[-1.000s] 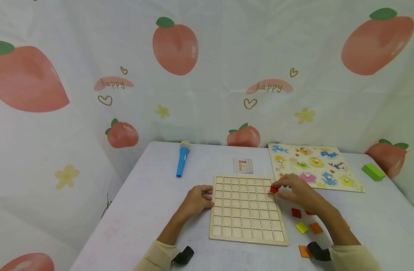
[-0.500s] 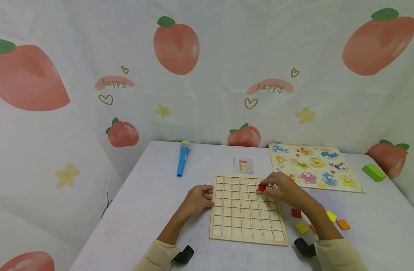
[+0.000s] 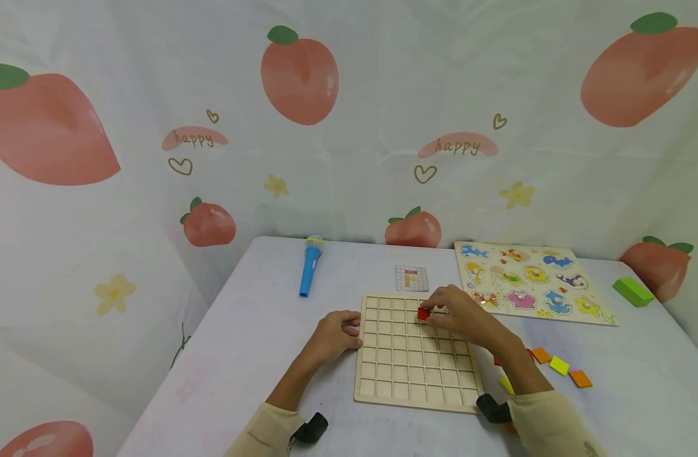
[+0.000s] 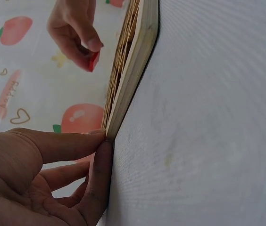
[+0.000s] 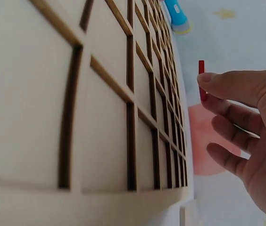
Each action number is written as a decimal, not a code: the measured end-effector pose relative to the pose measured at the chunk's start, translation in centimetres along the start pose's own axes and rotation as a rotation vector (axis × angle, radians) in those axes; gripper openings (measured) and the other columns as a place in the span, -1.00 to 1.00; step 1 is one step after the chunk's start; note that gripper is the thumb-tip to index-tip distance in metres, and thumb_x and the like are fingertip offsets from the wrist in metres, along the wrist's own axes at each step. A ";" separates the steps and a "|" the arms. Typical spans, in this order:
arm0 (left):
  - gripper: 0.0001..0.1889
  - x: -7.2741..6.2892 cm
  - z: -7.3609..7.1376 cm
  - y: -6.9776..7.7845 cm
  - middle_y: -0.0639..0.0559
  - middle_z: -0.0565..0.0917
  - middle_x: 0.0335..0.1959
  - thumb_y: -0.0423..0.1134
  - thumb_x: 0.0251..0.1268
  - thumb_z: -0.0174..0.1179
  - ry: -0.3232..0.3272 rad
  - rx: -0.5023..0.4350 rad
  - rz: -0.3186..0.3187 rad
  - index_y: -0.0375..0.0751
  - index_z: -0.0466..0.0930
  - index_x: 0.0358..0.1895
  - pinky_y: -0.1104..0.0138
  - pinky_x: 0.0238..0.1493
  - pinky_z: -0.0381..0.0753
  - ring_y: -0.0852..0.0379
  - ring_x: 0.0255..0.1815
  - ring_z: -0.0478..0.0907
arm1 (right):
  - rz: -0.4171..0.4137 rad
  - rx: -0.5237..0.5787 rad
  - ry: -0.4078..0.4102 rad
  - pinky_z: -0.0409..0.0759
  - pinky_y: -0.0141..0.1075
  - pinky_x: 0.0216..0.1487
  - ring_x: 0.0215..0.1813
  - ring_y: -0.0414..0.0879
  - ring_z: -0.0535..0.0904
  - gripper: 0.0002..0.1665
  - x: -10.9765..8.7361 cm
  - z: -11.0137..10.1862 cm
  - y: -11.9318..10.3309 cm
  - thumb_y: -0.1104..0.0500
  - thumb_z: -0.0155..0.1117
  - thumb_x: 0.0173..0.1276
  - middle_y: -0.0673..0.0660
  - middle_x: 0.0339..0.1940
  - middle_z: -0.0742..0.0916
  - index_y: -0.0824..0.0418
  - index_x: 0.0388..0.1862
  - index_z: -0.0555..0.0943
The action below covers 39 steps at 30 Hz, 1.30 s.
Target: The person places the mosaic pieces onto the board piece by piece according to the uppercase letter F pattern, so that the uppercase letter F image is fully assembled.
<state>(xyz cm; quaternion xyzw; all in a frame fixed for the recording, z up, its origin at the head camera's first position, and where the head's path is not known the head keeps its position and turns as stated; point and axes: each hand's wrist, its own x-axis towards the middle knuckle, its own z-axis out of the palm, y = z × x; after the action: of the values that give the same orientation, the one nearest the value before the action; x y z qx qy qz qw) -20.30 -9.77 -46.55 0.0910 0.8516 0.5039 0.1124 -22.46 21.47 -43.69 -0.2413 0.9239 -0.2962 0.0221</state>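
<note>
My right hand [image 3: 462,315] pinches a small red square tile [image 3: 423,314] between thumb and fingertips, over the far rows of a wooden grid board [image 3: 399,372]. In the right wrist view the tile [image 5: 202,80] is seen edge-on, above the board's surface, while the other fingers are spread. My left hand [image 3: 331,337] holds the board's left edge. The left wrist view shows that hand's thumb and index finger [image 4: 100,183] pinching the board's rim [image 4: 132,75]. The grid's visible cells hold no tiles.
Orange tiles [image 3: 580,379], yellow tiles [image 3: 559,365] and red ones lie right of the board, some partly hidden by my right arm. Behind the board are a printed grid card [image 3: 411,278], a blue toy microphone [image 3: 310,266], an animal puzzle [image 3: 531,279] and a green block [image 3: 633,291].
My right hand has carried the red tile leftward from the board's right edge to over its far middle cells. My left hand has stayed at the left edge.
</note>
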 end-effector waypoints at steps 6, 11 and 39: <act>-0.40 0.0 0.0 0.1 -0.16 0.73 0.11 -0.50 0.18 0.45 -0.001 0.000 0.003 -0.46 0.58 0.34 0.23 -0.05 0.73 0.03 0.00 0.69 | -0.029 0.003 -0.007 0.56 -0.10 0.02 0.05 0.02 0.55 -0.71 1.0 0.7 0.0 0.16 0.50 0.41 0.05 -0.07 0.79 0.26 0.05 0.82; -0.40 -0.1 0.0 0.1 -0.16 0.73 0.11 -0.50 0.18 0.45 0.001 -0.002 0.002 -0.45 0.58 0.35 0.22 -0.04 0.74 0.02 0.02 0.69 | -0.018 -0.002 -0.033 0.56 -0.08 0.05 0.06 0.02 0.55 -0.70 1.5 1.0 -0.4 0.15 0.49 0.42 0.05 -0.07 0.77 0.25 0.05 0.82; -0.40 -0.1 -0.1 0.2 -0.16 0.74 0.12 -0.49 0.17 0.45 -0.003 -0.003 0.001 -0.45 0.58 0.33 0.20 -0.01 0.74 0.01 0.04 0.71 | -0.052 -0.028 -0.082 0.57 -0.03 0.12 0.00 -0.05 0.61 -0.74 4.6 2.3 -1.6 0.20 0.52 0.37 0.03 -0.09 0.80 0.26 0.00 0.84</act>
<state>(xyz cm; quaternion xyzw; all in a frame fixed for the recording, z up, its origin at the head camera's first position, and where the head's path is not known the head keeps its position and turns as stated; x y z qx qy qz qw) -20.27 -9.82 -46.30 0.0921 0.8507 0.5050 0.1134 -25.35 16.97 -44.24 -0.2775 0.9197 -0.2734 0.0490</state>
